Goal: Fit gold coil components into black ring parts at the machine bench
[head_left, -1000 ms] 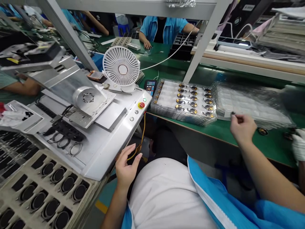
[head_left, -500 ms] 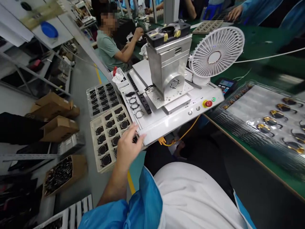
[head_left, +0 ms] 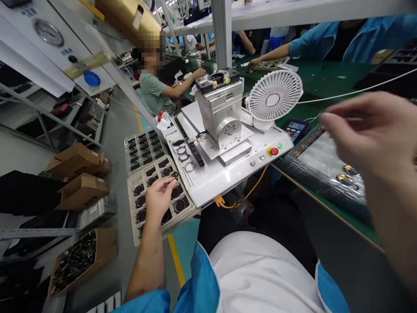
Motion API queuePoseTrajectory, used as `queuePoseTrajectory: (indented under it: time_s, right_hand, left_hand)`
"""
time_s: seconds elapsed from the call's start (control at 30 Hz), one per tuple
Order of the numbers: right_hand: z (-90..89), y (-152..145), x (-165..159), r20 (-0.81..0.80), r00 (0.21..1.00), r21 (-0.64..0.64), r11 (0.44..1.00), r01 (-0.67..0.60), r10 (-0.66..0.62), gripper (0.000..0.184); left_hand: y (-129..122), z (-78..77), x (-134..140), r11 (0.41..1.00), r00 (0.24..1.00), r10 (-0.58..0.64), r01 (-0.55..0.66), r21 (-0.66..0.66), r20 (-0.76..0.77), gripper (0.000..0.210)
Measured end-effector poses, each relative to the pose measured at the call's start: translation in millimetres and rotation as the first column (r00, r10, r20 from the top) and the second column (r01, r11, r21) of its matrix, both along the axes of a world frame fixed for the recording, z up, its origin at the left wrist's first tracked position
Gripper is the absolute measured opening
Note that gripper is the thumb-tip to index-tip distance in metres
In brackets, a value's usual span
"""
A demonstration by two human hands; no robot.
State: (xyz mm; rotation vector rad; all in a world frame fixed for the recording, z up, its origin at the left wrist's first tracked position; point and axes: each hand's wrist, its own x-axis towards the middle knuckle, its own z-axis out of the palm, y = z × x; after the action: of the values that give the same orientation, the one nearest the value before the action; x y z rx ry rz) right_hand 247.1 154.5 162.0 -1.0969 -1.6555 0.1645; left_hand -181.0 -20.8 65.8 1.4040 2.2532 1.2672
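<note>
My left hand (head_left: 159, 198) is over the beige compartment tray (head_left: 132, 219), thumb and fingers pinched together. A small dark piece seems to show at the fingertips, too small to name. Round black watch-like parts (head_left: 180, 205) sit in the tray's pockets around it. My right hand (head_left: 368, 134) is raised at the right, somewhat blurred, with thumb and fingers drawn together; whatever may be between them is hidden. Below it lies a stack of clear plastic trays (head_left: 317, 174) with round black-and-gold parts (head_left: 345, 179).
Ahead stands a white machine (head_left: 224, 178) with a metal block fixture (head_left: 218, 113) and a red button (head_left: 274, 151). A white fan (head_left: 273, 100) stands on it. Thin rings (head_left: 189, 167) lie left. Co-workers sit beyond; boxes (head_left: 81, 191) stand on the floor.
My left hand has moved from the machine's corner left onto the tray, its fingers going from spread to pinched. My right hand has come into view, and the view has shifted.
</note>
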Motion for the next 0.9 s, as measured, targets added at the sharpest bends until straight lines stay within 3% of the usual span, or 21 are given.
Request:
queuePoseTrajectory:
  time_s: [0.1,0.2,0.37,0.47,0.53,0.7,0.8,0.9]
  right_hand:
    - [44.5,40,-66,0.137,0.962,0.074,0.966,-0.249,0.238,0.011]
    - [76.3,89,-122,0.243,0.871,0.052,0.891,-0.451,0.427,0.020]
    - [99.2,166,-176,0.311,0.629,-0.063,0.676,-0.734,0.712,0.024]
    - [105.2,186,-187,0.328,0.514,-0.145,0.580,-0.802,0.793,0.026]
    - [106.7,183,-186,0.266,0.544,-0.118,0.587,-0.801,0.796,0.028]
    - [95.0,147,-166,0.021,0.733,0.000,0.733,-0.681,0.680,0.044]
    - [74.1,124,-139,-0.112,0.778,0.042,0.785,-0.618,0.619,0.041]
    - [38.3,99,-98,-0.251,0.776,0.013,0.803,-0.596,0.579,0.039]
  left_hand:
    - [-7,17.9,10,0.982,0.993,-0.113,0.108,0.156,0.022,0.026]
    - [-7,43.9,22,0.957,0.980,-0.176,0.193,0.218,-0.092,0.014]
    - [9,91.9,39,0.889,0.936,-0.273,0.334,0.313,-0.224,0.006]
    - [37,116.9,44,0.833,0.905,-0.321,0.411,0.371,-0.281,0.005]
    - [66,133.6,48,0.801,0.884,-0.320,0.444,0.401,-0.341,0.008]
    - [163,175.9,71,0.811,0.815,-0.230,0.463,0.358,-0.532,0.016]
    - [211,190.4,88,0.838,0.770,-0.257,0.478,0.262,-0.584,0.016]
    - [229,190.9,95,0.859,0.736,-0.321,0.492,0.145,-0.596,0.020]
